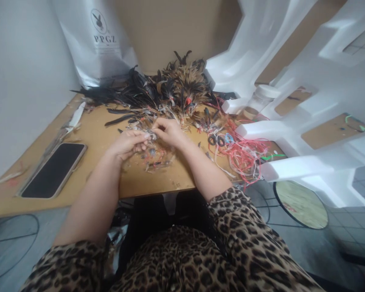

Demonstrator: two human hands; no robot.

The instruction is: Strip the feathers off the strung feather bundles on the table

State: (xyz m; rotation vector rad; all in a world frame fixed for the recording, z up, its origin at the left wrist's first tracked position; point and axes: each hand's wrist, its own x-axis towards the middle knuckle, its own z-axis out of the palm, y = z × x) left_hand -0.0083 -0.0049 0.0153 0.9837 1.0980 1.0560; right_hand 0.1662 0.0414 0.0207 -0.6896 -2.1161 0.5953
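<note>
While the left hand [131,142] is pinching a pale tuft [152,136] just left of center, the right hand [168,132] is pressing its fingertips together beside it, on what I cannot tell. Any slackening grip is risking a drop into feather scraps [158,158] below; right of center, tangled red string [246,156] could be snagging the scissors [216,140].

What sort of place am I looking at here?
Probably a small craft workshop, though I can't be certain. Dark and brown feathers are heaped along the back of the table, and a tangle of red and white string lies to the right.
</note>
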